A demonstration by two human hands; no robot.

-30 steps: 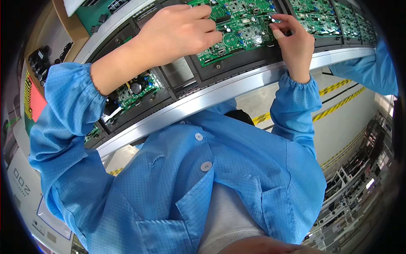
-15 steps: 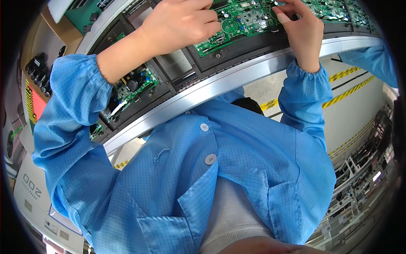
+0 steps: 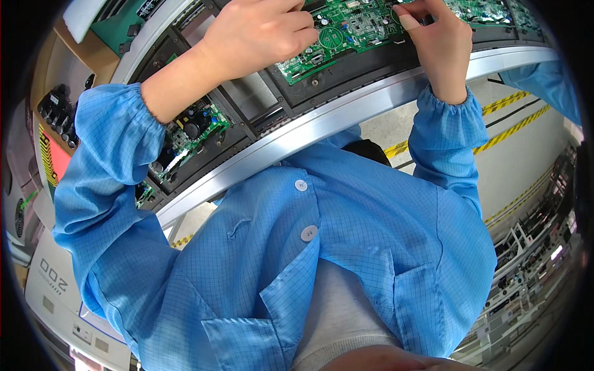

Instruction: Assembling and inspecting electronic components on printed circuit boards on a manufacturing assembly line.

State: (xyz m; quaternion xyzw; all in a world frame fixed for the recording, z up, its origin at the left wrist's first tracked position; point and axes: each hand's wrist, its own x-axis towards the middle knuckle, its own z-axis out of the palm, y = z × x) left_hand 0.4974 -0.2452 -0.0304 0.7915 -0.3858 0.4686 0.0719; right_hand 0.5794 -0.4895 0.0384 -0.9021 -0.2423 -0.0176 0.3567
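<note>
A green circuit board (image 3: 365, 31) packed with small parts lies in a black carrier frame (image 3: 322, 89) at the top. Over its left end is my left hand (image 3: 263, 36), fingers curled inward; their tips and anything in them are hidden. At the board's right part my right hand (image 3: 440, 49) has thumb and forefinger drawn together in a pinch, close to the board's surface. Whatever small thing they may hold cannot be made out. A second circuit board (image 3: 198, 127) with black and yellow parts sits in a carrier below my left forearm.
A silver metal rail (image 3: 272, 145) runs along the near side of the carriers. More green boards (image 3: 479, 12) continue to the right. Black parts (image 3: 57, 114) stand beside a cardboard box (image 3: 86, 52) at left. Another person's blue sleeve (image 3: 541, 86) shows at far right.
My right thumb and forefinger have shifted slightly left, and the hand's other fingers look more gathered. My left hand has moved only a little, still curled over the board.
</note>
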